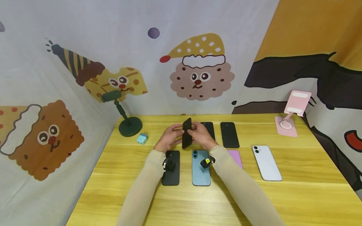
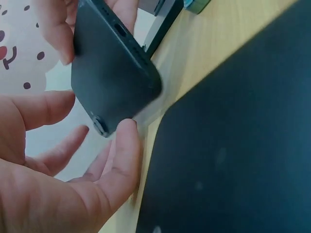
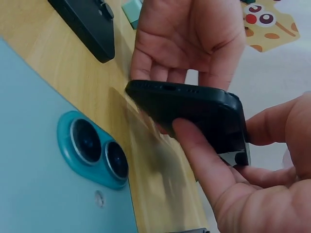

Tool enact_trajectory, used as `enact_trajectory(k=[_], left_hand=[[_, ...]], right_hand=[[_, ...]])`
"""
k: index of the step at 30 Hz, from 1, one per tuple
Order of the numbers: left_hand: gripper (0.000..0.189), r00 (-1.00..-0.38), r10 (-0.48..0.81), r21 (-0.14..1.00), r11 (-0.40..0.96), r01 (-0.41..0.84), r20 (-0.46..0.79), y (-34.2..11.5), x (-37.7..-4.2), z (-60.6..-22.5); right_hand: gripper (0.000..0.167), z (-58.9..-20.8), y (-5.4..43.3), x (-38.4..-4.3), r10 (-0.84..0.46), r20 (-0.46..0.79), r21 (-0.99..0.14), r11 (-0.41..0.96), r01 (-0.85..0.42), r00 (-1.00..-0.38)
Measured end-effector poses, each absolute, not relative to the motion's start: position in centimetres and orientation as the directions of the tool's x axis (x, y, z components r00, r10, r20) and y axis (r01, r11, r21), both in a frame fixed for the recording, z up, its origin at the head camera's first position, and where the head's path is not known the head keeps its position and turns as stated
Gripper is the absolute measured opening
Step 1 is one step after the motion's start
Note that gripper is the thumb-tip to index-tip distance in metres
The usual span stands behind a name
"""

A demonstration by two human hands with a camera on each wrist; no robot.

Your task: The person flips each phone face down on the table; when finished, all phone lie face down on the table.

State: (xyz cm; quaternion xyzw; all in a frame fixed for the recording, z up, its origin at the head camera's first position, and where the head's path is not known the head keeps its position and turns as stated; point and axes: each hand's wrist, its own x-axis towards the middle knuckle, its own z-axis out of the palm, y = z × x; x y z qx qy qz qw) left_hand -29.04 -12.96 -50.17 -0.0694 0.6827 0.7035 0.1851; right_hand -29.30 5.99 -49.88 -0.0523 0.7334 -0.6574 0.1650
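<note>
A black phone [image 1: 186, 138] is held up on edge over the far middle of the table, between both hands. My left hand [image 1: 171, 135] pinches one side of it; in the left wrist view the thumb and a fingertip [image 2: 127, 130] meet its edges. From the other side my right hand [image 1: 201, 135] grips it, one finger [image 3: 199, 145] lying across its face. The charging port on the end of the black phone [image 3: 194, 104] faces the wrist cameras. Below the wrists lie another black phone [image 1: 171, 175] and a light blue phone [image 1: 199, 177] with two camera lenses.
Two more black phones [image 1: 229, 135] lie right of the hands. A purple phone [image 1: 237, 157], partly under the right forearm, and a white phone [image 1: 267, 163] lie nearer. A dark green stand [image 1: 130, 126] and blue charger [image 1: 142, 138] are left, a pink stand [image 1: 286, 125] right.
</note>
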Motion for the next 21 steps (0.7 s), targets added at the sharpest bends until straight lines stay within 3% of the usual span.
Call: enact_trajectory(k=[9,21], left_hand=[[0.059,-0.924,0.131,0.933,0.031,-0.358,-0.359,-13.4,-29.2,-50.2],[0.059,-0.941,0.066,0.943,0.026,-0.332,-0.333,-14.6,-29.4,-50.6]], right_hand=[[0.053,-49.2,5.8,-29.3,-0.25,-0.162,-0.986,0.082,0.146,-0.955],[0.056,-50.0,6.4,-29.9,-0.262,-0.146,-0.976,0.198,0.095,-0.954]])
